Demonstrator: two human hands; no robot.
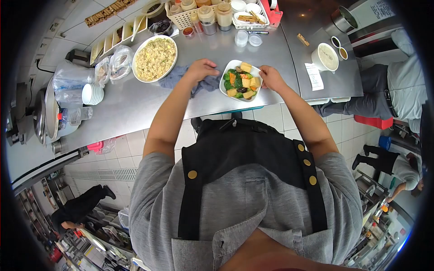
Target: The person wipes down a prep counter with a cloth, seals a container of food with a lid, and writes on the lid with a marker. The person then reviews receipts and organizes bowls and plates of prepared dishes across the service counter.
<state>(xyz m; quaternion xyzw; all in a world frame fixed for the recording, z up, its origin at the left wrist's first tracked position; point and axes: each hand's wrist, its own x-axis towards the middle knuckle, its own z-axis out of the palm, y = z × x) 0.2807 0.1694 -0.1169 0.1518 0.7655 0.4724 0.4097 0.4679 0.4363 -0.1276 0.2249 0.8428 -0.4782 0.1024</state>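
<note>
A square white plate point(222, 87) of tofu cubes, broccoli and carrot pieces point(239, 82) sits near the front edge of the steel counter. My right hand point(272, 78) pinches the plate's right rim between thumb and fingers. Just left of the plate, my left hand point(202, 71) is open, its fingers stretched towards the rim and apart from it. A blue-grey cloth point(174, 80) lies on the counter, partly under my left hand. Farther left stands a big white oval plate point(135, 72) heaped with fried rice point(156, 58).
Sauce bottles point(207, 19) fill a basket at the back. Small lidded cups point(241, 38) stand before it. On the right are a soup bowl point(324, 57) and a paper slip point(314, 77). Stacked paper bowls point(92, 94) stand left. A co-worker point(389, 86) stands at the right.
</note>
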